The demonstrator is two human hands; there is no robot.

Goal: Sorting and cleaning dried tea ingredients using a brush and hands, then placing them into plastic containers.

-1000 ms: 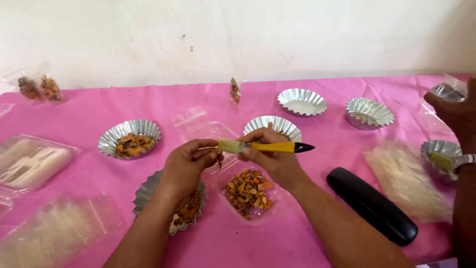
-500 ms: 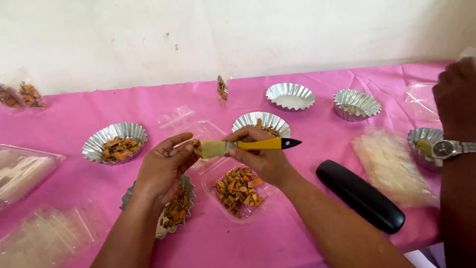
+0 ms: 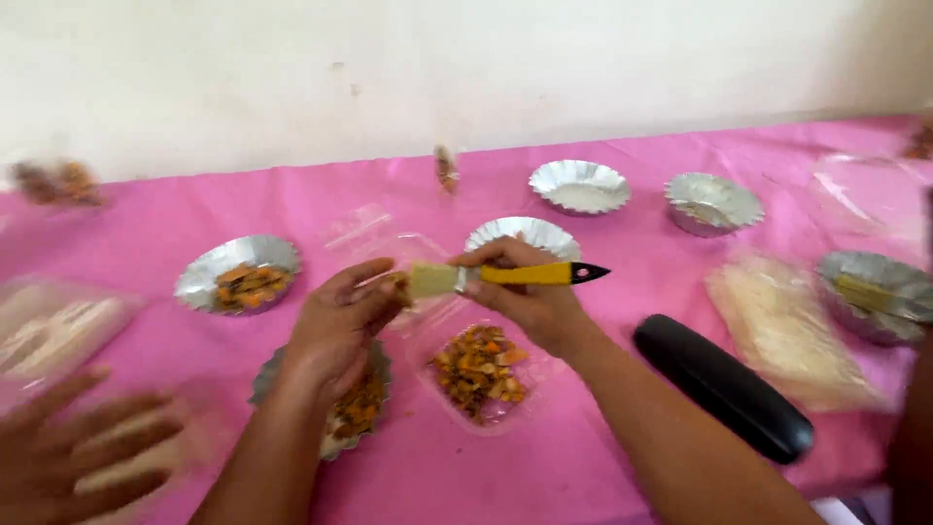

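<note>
My right hand (image 3: 530,297) grips a small brush with a yellow handle (image 3: 515,275), held level with its pale bristles pointing left. My left hand (image 3: 338,326) pinches a small orange-brown piece (image 3: 398,284) right at the bristles. Below my hands lies a clear plastic bag (image 3: 481,374) filled with orange and brown chopped pieces. Under my left wrist sits a fluted foil cup (image 3: 355,408) with the same pieces in it.
Foil cups stand on the pink tablecloth (image 3: 603,457): one filled (image 3: 238,277), two empty (image 3: 580,185) (image 3: 714,202), one behind my hands (image 3: 520,233). A black case (image 3: 724,387) lies right. Another person's blurred hand (image 3: 83,452) is at lower left. Clear bags lie at both sides.
The view has shifted, so things sit differently in frame. Another person's hand has come in at the lower left. My hands keep the brush and the piece together.
</note>
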